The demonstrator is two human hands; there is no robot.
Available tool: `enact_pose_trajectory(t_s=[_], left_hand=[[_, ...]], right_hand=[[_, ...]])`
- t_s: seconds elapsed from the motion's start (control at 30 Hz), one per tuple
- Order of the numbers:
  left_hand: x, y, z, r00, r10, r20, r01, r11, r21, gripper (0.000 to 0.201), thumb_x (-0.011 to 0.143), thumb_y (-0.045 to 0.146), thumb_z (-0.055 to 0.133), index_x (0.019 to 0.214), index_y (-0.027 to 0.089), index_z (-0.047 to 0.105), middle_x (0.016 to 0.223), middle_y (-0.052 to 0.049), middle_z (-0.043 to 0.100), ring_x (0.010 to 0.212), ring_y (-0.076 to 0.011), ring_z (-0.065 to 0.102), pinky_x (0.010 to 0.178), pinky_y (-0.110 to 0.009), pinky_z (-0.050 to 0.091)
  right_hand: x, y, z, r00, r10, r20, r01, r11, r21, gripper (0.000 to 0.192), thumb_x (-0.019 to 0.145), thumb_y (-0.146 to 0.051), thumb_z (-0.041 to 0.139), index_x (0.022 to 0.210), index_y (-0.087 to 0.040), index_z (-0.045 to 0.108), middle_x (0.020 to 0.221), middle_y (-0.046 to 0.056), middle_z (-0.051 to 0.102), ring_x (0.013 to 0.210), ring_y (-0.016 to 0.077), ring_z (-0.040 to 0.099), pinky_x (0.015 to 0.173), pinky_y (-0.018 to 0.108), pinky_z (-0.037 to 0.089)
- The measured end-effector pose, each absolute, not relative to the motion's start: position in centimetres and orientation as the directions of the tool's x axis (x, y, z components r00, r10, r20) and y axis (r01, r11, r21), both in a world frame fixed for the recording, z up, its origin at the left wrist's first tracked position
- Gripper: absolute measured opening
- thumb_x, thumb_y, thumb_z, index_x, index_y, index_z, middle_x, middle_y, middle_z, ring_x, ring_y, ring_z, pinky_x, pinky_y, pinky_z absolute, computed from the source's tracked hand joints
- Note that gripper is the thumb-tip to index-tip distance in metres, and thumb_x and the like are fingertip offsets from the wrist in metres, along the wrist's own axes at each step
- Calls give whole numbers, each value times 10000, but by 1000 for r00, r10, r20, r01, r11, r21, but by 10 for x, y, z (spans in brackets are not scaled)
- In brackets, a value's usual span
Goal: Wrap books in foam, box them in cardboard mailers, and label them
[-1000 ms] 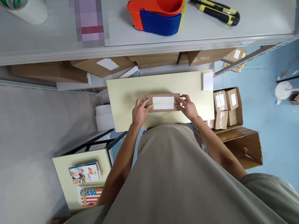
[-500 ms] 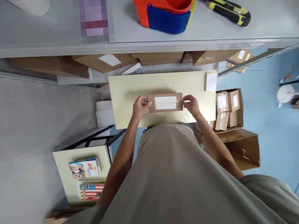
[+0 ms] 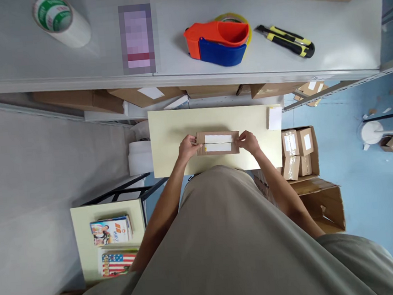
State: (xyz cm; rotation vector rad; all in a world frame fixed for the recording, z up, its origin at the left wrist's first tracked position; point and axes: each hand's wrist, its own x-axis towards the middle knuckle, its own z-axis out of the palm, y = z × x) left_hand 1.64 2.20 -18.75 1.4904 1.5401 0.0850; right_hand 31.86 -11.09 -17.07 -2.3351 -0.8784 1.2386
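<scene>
Packing and shipping room, grey shelf (image 3: 339,43) edge with tape dispenser (image 3: 220,42) (knife (image 3: 285,41) beside), labelled cartons (image 3: 298,150) on floor

Bright even indoor light, soft shadows, wide-angle warp at edges, slight blur bottom-left, pixelated patch up top

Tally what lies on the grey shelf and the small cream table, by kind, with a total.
Tape rolls: 1, white roll
Tape dispensers: 1, orange and blue
Utility knives: 1, yellow and black
Brown parcels: 1, held at its ends by the left hand and right hand
White label pads: 1
Total: 5
</scene>
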Motion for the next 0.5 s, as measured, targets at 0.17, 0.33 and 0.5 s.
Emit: enact_pose_trajectory(t_s=[0.17, 0.33, 0.5], left_hand=[[15, 30, -192, 250, 742, -622, 584, 397, 708, 421, 671, 362, 986, 978, 206, 743, 1082, -98, 852, 954, -273, 810, 920, -417, 657], [15, 27, -188, 225, 798, -560, 693, 273, 667, 239, 794, 297, 913, 907, 221, 716, 1049, -91, 851, 969, -263, 810, 959, -416, 646], [28, 22, -182, 235, 841, -487, 804, 113, 584, 148, 883, 222, 829, 929, 233, 689, 1094, -98, 857, 1048, -269, 812, 1016, -395, 610]], right_hand=[[319, -107, -163, 414, 651, -636, 404, -758, -513, 260, 909, -263, 823, 867, -262, 567, 1118, 42, 828, 845, 203, 800, 750, 317, 608], [320, -106, -161, 373, 665, -647, 436, -741, -511, 266, 863, -211, 832, 862, -271, 573, 994, 42, 827, 855, 226, 789, 707, 312, 586], [312, -102, -157, 432, 681, -591, 550, -718, -426, 230, 941, -209, 781, 881, -274, 569, 1072, 63, 847, 955, 241, 789, 772, 320, 561]])
